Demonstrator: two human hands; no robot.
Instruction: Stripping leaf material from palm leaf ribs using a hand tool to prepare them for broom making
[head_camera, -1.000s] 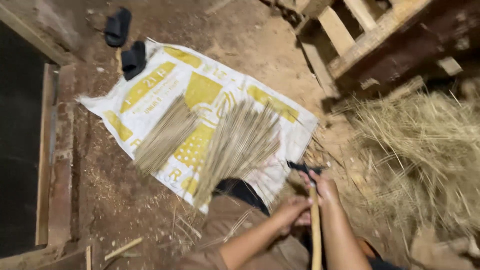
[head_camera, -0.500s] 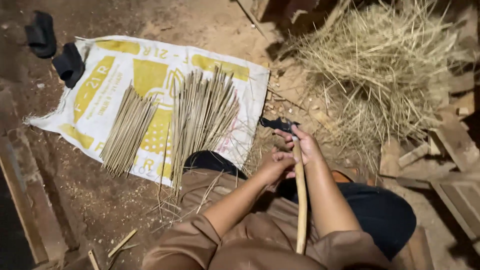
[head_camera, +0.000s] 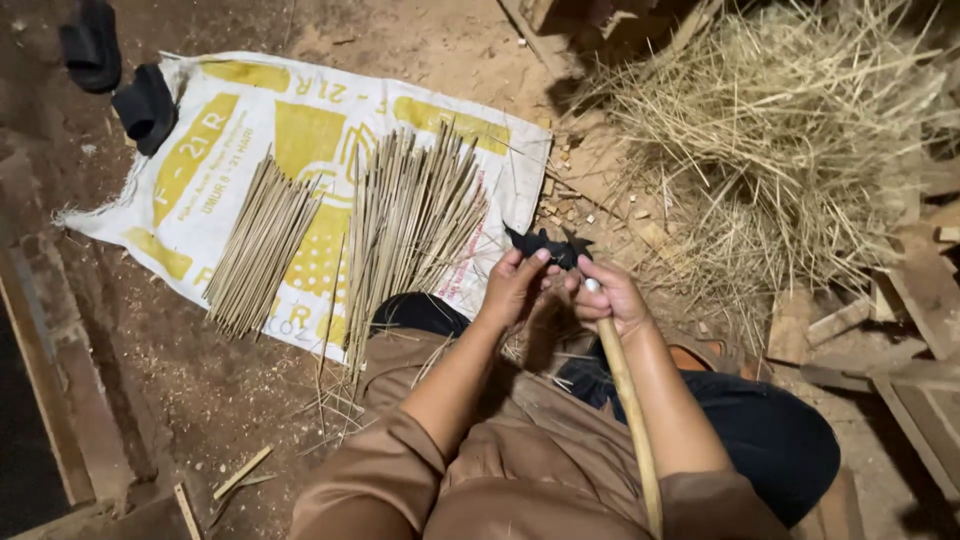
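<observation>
A: So, entry for this moment. We sit on the dirt floor (head_camera: 470, 60), looking down at our own two hands. The right hand (head_camera: 612, 298) has its grip clamped on a long wooden stick (head_camera: 628, 410), which runs from the fist back along the forearm toward the body.

B: And the left hand (head_camera: 515, 285)?

A: Its fingers are closed on a small black tool (head_camera: 548, 246) with pointed tips, held just above the top end of the stick. Both hands are close together, almost touching, in front of our knees. We cannot tell exactly how the tool meets the stick; the fingers cover the joint.

B: Surroundings?

A: A white and yellow sack (head_camera: 300, 130) lies flat on the floor to the left front. On it lie two groups of thin sticks: a smaller bundle (head_camera: 262, 245) on the left, a larger fanned bundle (head_camera: 415, 215) on the right, its near ends reaching off the sack toward our lap.

B: Anything else noted?

A: A big heap of dry straw (head_camera: 790, 150) on the right, with wood scraps (head_camera: 830, 320) near it. Two dark sandals (head_camera: 120, 75) lie beyond the far left corner of the sack, one touching its edge. A wooden plank (head_camera: 55, 400) borders the left side.
</observation>
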